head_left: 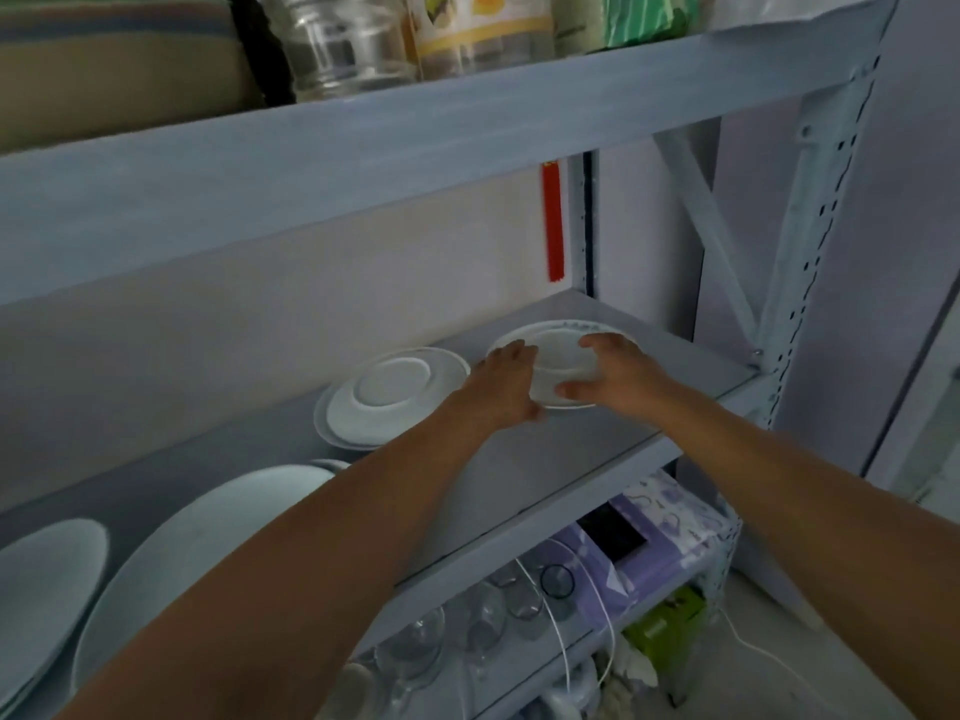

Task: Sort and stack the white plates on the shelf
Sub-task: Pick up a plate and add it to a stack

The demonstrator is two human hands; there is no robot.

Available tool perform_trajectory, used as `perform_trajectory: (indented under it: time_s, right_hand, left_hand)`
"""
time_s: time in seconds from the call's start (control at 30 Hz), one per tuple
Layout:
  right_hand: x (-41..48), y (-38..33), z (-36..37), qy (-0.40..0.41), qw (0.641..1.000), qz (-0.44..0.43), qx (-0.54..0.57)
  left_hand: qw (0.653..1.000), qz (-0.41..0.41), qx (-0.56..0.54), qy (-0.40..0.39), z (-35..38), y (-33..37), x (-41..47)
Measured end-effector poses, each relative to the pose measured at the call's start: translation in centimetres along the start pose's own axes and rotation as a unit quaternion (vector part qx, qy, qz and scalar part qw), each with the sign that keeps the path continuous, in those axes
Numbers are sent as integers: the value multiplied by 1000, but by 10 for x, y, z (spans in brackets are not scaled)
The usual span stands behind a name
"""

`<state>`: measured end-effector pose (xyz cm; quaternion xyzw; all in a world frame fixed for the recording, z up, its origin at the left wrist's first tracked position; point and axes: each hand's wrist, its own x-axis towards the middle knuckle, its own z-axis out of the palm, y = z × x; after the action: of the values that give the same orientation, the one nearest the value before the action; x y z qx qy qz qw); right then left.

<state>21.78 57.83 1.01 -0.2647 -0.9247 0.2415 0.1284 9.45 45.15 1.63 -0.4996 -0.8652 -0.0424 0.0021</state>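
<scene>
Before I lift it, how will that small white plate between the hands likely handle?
The small plate looks like glazed ceramic, so probably stiff and breakable if knocked. Its smooth gloss suggests a slippery surface; the left hand and right hand gripping opposite edges should help. It sits on a wider plate, so it may slide.

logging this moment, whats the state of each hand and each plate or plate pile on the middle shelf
left hand: gripping the small plate's left edge
right hand: gripping its right edge
small plate: held in both hands over a larger plate
larger plate: flat on the shelf, right way up
upturned plates: pile, bottoms up
big plates: tilted, at the left
</scene>
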Motion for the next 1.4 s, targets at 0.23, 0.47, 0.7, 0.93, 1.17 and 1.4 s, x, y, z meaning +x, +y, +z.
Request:
perform_trajectory:
  time_s: [0.23,0.47,0.7,0.93,1.17,1.4]
  right_hand:
    - [16,15,9,-35,999,25,-5]
    - [10,15,13,-50,997,17,-49]
    - [-2,8,16,-32,999,-1,-5]
    - [-9,4,17,-96,994,-13,-58]
    - [-3,5,17,-71,993,3,-90]
    - [-2,8,31,-23,997,-27,-69]
  left_hand:
    - [997,58,40,-22,10,-8,14]
    - [995,83,62,11,7,-12,11]
    - [998,59,-29,-13,0,-16,-1]
    - [998,67,-5,11,-1,-16,-5]
    - [991,107,55,63,4,-20,-4]
    - [981,138,105,87,7,-21,-2]
